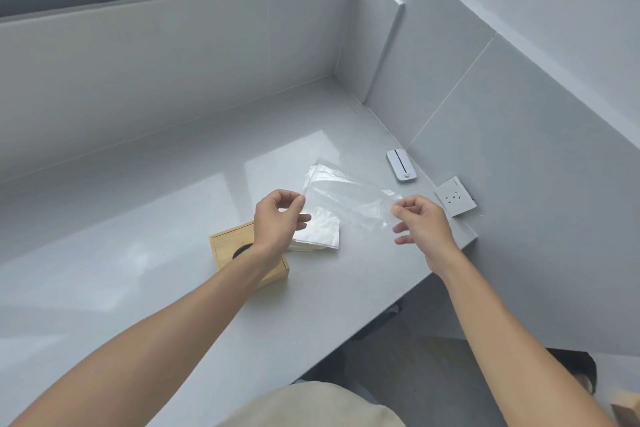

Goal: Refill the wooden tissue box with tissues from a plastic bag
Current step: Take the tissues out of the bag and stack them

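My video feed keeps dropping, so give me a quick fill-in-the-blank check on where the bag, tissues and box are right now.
1. Both hands, the left hand and the right hand, hold up the clear ____ bag.
2. The white tissue stack lies on the counter beside the ____ tissue box.
3. The round opening on the box top faces ____.
4. The white wall socket is at the counter's ____ end.

Missing words: plastic; wooden; up; right
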